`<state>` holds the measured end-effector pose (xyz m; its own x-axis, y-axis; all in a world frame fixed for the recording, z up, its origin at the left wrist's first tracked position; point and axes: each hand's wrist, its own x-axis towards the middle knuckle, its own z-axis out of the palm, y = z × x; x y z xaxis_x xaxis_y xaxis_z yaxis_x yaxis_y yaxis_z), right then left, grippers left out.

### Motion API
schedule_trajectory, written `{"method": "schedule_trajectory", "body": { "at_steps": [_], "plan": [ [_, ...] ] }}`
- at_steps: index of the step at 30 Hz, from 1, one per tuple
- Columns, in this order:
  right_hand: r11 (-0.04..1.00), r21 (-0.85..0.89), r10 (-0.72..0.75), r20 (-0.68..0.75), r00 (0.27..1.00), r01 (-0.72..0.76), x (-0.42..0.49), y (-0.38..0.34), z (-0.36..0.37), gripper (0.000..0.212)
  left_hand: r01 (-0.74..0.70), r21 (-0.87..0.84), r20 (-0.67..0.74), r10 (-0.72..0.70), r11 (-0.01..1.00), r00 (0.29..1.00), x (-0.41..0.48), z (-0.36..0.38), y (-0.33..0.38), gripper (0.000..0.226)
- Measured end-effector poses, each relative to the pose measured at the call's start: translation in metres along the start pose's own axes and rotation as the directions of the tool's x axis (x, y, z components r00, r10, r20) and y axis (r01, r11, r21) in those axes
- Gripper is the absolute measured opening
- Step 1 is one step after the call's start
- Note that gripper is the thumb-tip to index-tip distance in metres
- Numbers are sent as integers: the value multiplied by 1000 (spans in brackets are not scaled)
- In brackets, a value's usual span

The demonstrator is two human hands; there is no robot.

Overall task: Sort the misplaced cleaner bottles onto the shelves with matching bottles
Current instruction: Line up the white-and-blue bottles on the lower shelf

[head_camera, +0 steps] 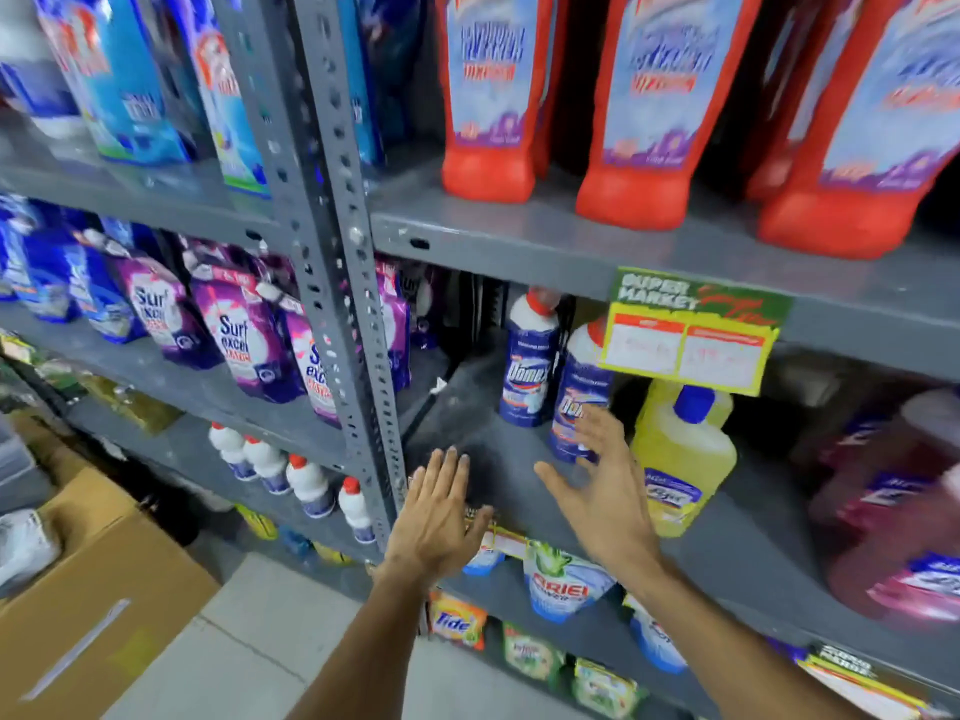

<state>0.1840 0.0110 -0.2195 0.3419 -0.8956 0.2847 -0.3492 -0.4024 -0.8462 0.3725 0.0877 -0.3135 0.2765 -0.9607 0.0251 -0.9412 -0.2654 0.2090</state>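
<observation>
So on the grey metal middle shelf (483, 459) there are 2 blue Domex cleaner bottles with white shoulders and red caps. The rear Domex bottle (529, 366) stands pretty much upright, long axis vertical, cap up. The front Domex bottle (574, 402) leans a bit, cap tipped toward the right, partly hidden behind the green and yellow price tag (691, 330) hanging off the shelf edge above. Just right of it sits a yellow plastic cleaner bottle with a blue cap (683, 454), upright, and further right a blurry pink bottle (893, 506).

Right hand (602, 491) is spread wide open, fingers splayed, holding nothing, fingertips right in front of the front Domex bottle; can't tell if they touch it. Left hand (441, 506) is flat and open too, empty, hovering at the shelf's front edge beside the perforated grey upright post (343, 283).

Plenty of bare shelf to the left of the Domex pair, up to the post. Red bottles (493, 96) sit on the shelf above.
</observation>
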Motion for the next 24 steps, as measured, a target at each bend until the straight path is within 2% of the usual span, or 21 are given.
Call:
{"method": "schedule_trajectory", "body": {
  "at_steps": [3, 6, 9, 14, 17, 20, 24],
  "plan": [
    [997, -3, 76, -21, 997, -76, 10, 24, 13, 89, 1, 0, 21, -1, 1000, 1000, 11, 21, -15, 78],
    [993, -40, 113, -42, 993, -115, 30, 43, 22, 89, -20, 17, 20, 19, 1000, 1000, 17, 35, -24, 79],
    [973, -58, 215, -101, 971, -222, 50, 56, 31, 92, -37, 47, -9, 38, 998, 999, 21, 40, -30, 82],
    [955, -23, 289, -177, 941, -297, 65, 74, 45, 71, -42, 49, -42, 45, 998, 998, 22, 41, -34, 85],
    [955, -59, 275, -203, 940, -292, 65, 84, 45, 62, -43, 39, -52, 45, 998, 998, 22, 41, -33, 85],
    [963, -101, 233, -153, 960, -250, 60, 87, 46, 64, -43, 20, -54, 44, 999, 998, 20, 39, -32, 85],
    [987, -54, 148, -69, 987, -152, 48, 83, 56, 55, -36, 5, -54, 36, 999, 998, 19, 39, -32, 85]
  ]
}}
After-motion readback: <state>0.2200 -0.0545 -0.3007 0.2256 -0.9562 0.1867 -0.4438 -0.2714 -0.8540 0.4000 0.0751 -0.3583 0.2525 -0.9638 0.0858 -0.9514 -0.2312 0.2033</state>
